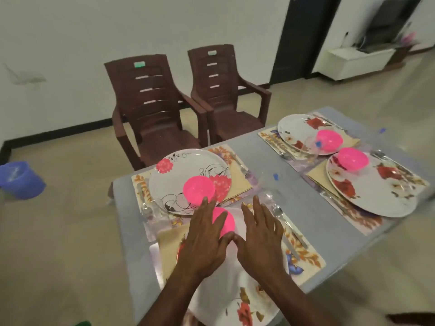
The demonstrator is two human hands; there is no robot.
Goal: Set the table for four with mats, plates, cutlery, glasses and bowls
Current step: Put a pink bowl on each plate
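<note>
Pink bowl [224, 221] on the near plate [237, 300], partly under two flat hands.
The left hand [207, 236] lies over the bowl's left side with straight, spread fingers, gripping nothing; the right hand [259, 238], fingers straight too, sits just right of it, thumbs meeting at the bowl's near edge.

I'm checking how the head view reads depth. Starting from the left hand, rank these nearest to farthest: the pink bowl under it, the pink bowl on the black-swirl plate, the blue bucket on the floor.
From the left hand, in the head view:
1. Pink bowl under the fingers, on the near plate.
2. Pink bowl on the black-swirl plate, just beyond the fingertips.
3. Blue bucket, far left on the floor.
</note>
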